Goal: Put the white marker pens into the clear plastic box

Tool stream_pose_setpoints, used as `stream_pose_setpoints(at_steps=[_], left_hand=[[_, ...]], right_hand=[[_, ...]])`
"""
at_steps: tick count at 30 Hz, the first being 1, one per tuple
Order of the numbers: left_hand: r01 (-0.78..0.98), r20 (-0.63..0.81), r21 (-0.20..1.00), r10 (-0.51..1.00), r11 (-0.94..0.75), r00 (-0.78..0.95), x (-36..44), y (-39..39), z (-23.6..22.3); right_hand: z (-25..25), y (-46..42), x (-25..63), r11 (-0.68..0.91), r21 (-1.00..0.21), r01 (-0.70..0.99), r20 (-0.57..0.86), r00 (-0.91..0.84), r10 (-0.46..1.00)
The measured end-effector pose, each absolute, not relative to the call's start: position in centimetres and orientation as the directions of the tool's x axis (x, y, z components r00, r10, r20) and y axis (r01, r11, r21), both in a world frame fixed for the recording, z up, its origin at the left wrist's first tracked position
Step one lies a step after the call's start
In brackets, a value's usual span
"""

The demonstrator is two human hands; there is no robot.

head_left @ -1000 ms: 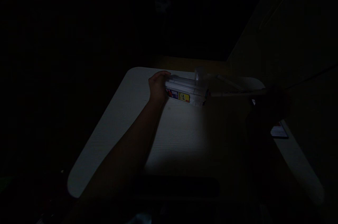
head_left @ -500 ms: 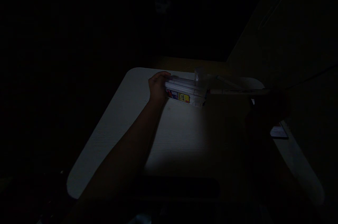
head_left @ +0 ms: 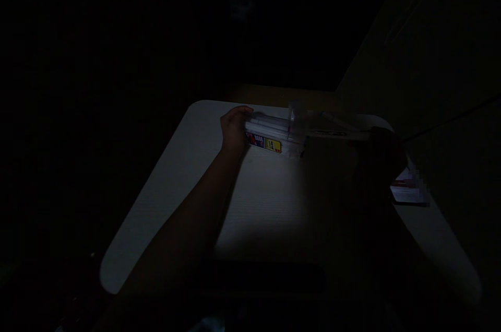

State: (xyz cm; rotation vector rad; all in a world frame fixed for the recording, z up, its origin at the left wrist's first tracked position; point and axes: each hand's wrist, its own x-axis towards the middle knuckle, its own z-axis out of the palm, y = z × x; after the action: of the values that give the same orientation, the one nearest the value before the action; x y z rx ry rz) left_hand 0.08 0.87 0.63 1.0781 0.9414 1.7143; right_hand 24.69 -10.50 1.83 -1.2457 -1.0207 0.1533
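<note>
My left hand (head_left: pixel 234 131) is wrapped round the left end of a clear plastic pen box (head_left: pixel 268 131), lying on its side with white pens inside and a yellow and dark label. Its clear flap (head_left: pixel 295 113) stands up at the right end. In deep shadow on the right, my right hand (head_left: pixel 381 157) is closed on one long, thin white pen (head_left: pixel 332 134). That pen's left tip is at the box's right end; whether it is inside, I cannot tell. Another thin pale stick (head_left: pixel 336 120) lies behind it, dim.
The white table (head_left: pixel 164 196) has rounded corners and a dark slot (head_left: pixel 270 275) near its front edge. At the right edge lies a flat, dark-rimmed object (head_left: pixel 409 188) with a bright, partly blurred face. The room is very dark.
My right hand has moved left, bringing the pen further toward the box's right end. More of the flat object at the right now shows. My left hand and the box stay put.
</note>
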Motion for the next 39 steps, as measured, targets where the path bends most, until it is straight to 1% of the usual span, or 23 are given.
stream_pose_setpoints(at_steps=[2,4,6,8,11,13,15,19,24,28,30,33,39], left_hand=[[-0.266,0.264,0.907,0.933,-0.327,-0.245,0.1,0.8,0.7],[-0.261,0.263,0.910,0.935,-0.323,-0.240,0.1,0.8,0.7],[-0.258,0.263,0.912,0.937,-0.319,-0.229,0.1,0.9,0.7],[-0.257,0.267,0.911,0.936,-0.322,-0.228,0.1,0.9,0.7],[-0.278,0.268,0.903,0.935,-0.327,-0.232,0.1,0.8,0.7],[-0.277,0.277,0.900,0.931,-0.338,-0.238,0.1,0.8,0.6],[-0.264,0.282,0.901,0.928,-0.343,-0.243,0.1,0.9,0.5],[-0.261,0.266,0.910,0.936,-0.323,-0.229,0.0,1.0,0.3],[-0.235,0.269,0.916,0.933,-0.324,-0.238,0.0,0.9,0.5],[-0.238,0.257,0.919,0.936,-0.314,-0.241,0.1,0.8,0.7],[-0.238,0.256,0.920,0.937,-0.311,-0.237,0.1,0.9,0.6],[-0.263,0.257,0.913,0.940,-0.312,-0.224,0.0,1.2,0.3],[-0.260,0.253,0.912,0.934,-0.317,-0.252,0.1,1.0,0.5]], right_hand=[[1.8,-10.3,24.0,0.456,-0.812,0.364,0.576,0.629,0.522],[2.0,-10.3,23.2,0.529,-0.788,0.313,0.585,0.649,0.487],[2.2,-10.7,22.4,0.507,-0.806,0.306,0.576,0.602,0.553],[2.4,-11.3,21.6,0.404,-0.821,0.404,0.569,0.518,0.638],[2.4,-11.8,20.9,0.291,-0.791,0.538,0.536,0.378,0.755],[2.3,-11.9,20.6,0.273,-0.763,0.586,0.516,0.298,0.803],[2.4,-12.0,20.5,0.292,-0.729,0.619,0.519,0.222,0.826],[2.7,-12.2,20.3,0.372,-0.689,0.622,0.545,0.106,0.832],[2.7,-12.2,20.1,0.362,-0.681,0.636,0.528,0.085,0.845],[2.1,-11.7,20.4,0.423,-0.590,0.688,0.585,0.003,0.811],[1.9,-11.4,20.6,0.438,-0.541,0.718,0.622,-0.008,0.783],[1.9,-11.3,20.8,0.443,-0.507,0.740,0.654,-0.004,0.756],[1.9,-11.6,20.7,0.458,-0.504,0.732,0.637,-0.044,0.770]])
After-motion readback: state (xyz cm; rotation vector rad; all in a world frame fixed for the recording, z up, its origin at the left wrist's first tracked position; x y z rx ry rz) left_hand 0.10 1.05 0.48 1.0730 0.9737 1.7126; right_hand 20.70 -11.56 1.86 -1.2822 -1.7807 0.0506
